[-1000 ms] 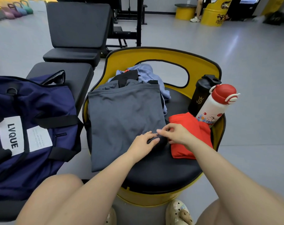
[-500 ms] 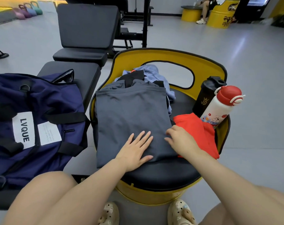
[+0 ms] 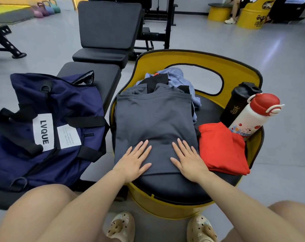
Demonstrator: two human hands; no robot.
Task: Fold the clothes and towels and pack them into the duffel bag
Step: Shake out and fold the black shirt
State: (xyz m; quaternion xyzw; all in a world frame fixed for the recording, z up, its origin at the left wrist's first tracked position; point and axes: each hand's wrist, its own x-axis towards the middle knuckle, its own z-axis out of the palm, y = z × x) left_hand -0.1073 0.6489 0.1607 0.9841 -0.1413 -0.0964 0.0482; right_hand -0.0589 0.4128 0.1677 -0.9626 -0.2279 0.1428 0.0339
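Both flat, fingers spread: left hand (image 3: pixel 133 161) and right hand (image 3: pixel 189 161) pressing grey shirt (image 3: pixel 153 119) on yellow chair (image 3: pixel 239 74). Beside: red cloth (image 3: pixel 221 147), white bottle (image 3: pixel 253 116), black shaker (image 3: pixel 239 103) marked "JD". Left: navy duffel bag (image 3: pixel 48 123) labelled "LVQUE".

Two bare hands, the left (image 3: pixel 133 160) and the right (image 3: pixel 189 160), are lying flat on one folded grey cotton garment (image 3: pixel 153 119). One folded red cloth (image 3: pixel 221 149) is lying beside it. Behind, at least two more garments are sitting in a heap: one pale blue (image 3: pixel 179 79) and one black (image 3: pixel 157 82). One navy fabric duffel bag (image 3: pixel 48 119) is resting to the left. Two bottles are standing at the right: one black shaker bottle (image 3: pixel 239 103) and one white bottle with a red cap (image 3: pixel 253 116). Four kettlebells (image 3: pixel 47 8) are showing far off.
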